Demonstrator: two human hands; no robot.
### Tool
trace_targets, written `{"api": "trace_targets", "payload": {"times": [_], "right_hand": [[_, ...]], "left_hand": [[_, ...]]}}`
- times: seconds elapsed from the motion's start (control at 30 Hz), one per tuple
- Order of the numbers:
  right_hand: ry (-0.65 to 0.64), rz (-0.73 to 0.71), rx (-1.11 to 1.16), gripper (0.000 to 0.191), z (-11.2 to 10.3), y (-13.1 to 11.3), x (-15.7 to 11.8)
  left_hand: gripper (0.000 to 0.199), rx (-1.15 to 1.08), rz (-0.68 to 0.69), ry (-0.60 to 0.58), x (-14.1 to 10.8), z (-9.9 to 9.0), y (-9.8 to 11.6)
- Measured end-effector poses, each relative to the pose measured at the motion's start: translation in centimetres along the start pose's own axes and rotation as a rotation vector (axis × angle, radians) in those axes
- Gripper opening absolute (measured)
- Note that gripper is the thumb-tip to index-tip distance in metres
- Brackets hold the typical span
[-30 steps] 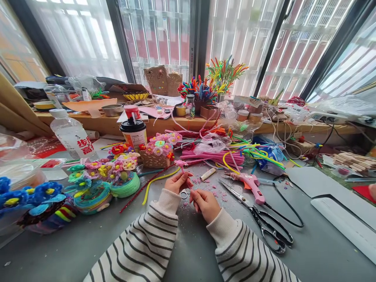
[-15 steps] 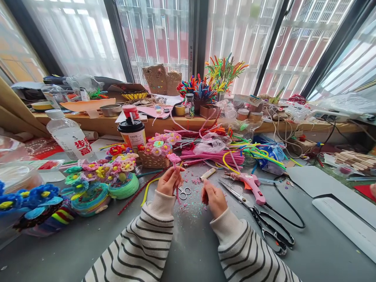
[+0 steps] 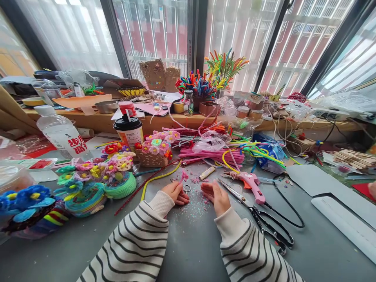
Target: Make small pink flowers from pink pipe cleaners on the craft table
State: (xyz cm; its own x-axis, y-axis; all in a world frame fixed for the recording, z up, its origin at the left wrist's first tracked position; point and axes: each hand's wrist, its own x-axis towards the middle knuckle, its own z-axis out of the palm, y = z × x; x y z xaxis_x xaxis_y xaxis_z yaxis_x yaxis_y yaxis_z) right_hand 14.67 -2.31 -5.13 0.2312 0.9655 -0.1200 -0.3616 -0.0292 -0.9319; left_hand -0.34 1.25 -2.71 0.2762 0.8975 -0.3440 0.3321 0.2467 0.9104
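My left hand (image 3: 175, 192) is pinched on a small pink pipe-cleaner flower (image 3: 184, 176), low over the grey table (image 3: 194, 243). Small silver scissors (image 3: 187, 188) lie partly hidden just beside its fingers. On the other side of scattered pink and glittery bits, my right hand (image 3: 216, 197) holds nothing, its fingers stretched out and turned inward. The large black-handled scissors (image 3: 243, 199) lie to its right, near a pink glue gun (image 3: 251, 182). A lighter-like stick (image 3: 207, 173) rests between and beyond the hands.
Flower-topped pots (image 3: 120, 184) and a water bottle (image 3: 63, 135) stand at left. A black-lidded cup (image 3: 128, 131) is beside a pink flower basket (image 3: 154, 156). Pink pipe cleaners (image 3: 211, 156) lie behind the hands. At the far right edge, part of another person's hand (image 3: 372, 189) shows.
My left hand has lowered, and the pink flower has come down with it. My right hand has opened from a curled shape, its fingers now extended.
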Motion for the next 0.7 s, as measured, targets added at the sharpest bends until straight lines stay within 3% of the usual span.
{"api": "trace_targets", "payload": {"times": [0.13, 0.27, 0.33, 0.4, 0.47, 0.57, 0.63, 0.7], "right_hand": [[-0.019, -0.139, -0.098, 0.044, -0.3, -0.3, -0.2], [0.071, -0.158, -0.164, 0.045, -2.6, -0.2, -0.1], [0.108, -0.189, -0.226, 0.044, -2.9, 0.5, -0.5], [0.056, -0.254, -0.288, 0.041, -2.3, 1.1, -1.0], [-0.074, -0.262, -0.325, 0.041, -1.5, 1.2, -1.5], [-0.079, -0.269, -0.293, 0.043, -1.2, 0.8, -1.9], [0.016, -0.247, -0.258, 0.045, -1.9, 0.6, -2.0], [0.027, -0.216, -0.28, 0.046, -2.5, 0.7, -2.1]], "left_hand": [[0.02, -0.144, 0.058, 0.004, -0.4, 0.3, 0.5], [0.023, -0.08, -0.027, -0.078, -1.2, -0.6, 0.6], [0.023, -0.011, 0.068, -0.029, -1.4, -0.8, 0.3], [0.016, -0.046, 0.034, -0.141, -1.4, -0.6, 0.1], [0.016, -0.131, -0.011, -0.221, -1.3, -0.1, 0.2], [0.02, -0.227, 0.046, -0.118, -1.3, -0.1, 0.5], [0.025, -0.212, 0.009, -0.132, -1.3, -0.5, 0.4], [0.026, -0.158, -0.022, -0.137, -1.1, -0.6, 0.2]]}}
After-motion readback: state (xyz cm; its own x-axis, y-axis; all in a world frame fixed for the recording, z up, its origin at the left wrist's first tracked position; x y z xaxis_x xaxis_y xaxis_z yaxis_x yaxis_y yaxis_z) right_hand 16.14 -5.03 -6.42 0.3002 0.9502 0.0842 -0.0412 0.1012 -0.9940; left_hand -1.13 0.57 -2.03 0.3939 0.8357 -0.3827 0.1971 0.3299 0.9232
